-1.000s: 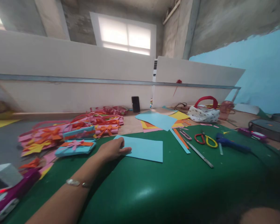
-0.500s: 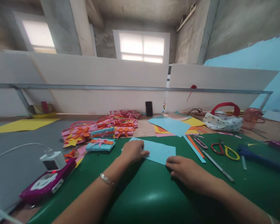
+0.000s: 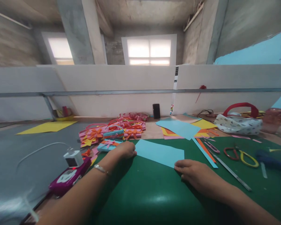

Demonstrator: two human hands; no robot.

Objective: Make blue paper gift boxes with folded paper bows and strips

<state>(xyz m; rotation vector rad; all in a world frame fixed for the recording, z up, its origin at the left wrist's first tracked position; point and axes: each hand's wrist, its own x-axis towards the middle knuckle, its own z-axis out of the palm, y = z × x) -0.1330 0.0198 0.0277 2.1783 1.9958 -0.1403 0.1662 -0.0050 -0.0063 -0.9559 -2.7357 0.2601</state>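
Observation:
A light blue paper sheet (image 3: 159, 152) lies flat on the green cutting mat (image 3: 154, 193). My left hand (image 3: 124, 150) rests at the sheet's left edge with fingers curled onto it. Fingers bent and pressing down, my right hand (image 3: 194, 175) sits at the sheet's near right corner. A thin bracelet circles my left wrist.
A pile of pink, orange and blue paper bows (image 3: 112, 131) lies left of the sheet. Scissors (image 3: 241, 154), a metal ruler (image 3: 231, 172), a blue tool (image 3: 271, 159) and paper strips lie right. Coloured sheets (image 3: 180, 128), a phone (image 3: 156, 111), a patterned pouch (image 3: 239, 123) and a magenta device (image 3: 67, 175) are around.
My right hand came into view and settled on the sheet's near corner. My left hand slid to the sheet's left edge. The view swung left.

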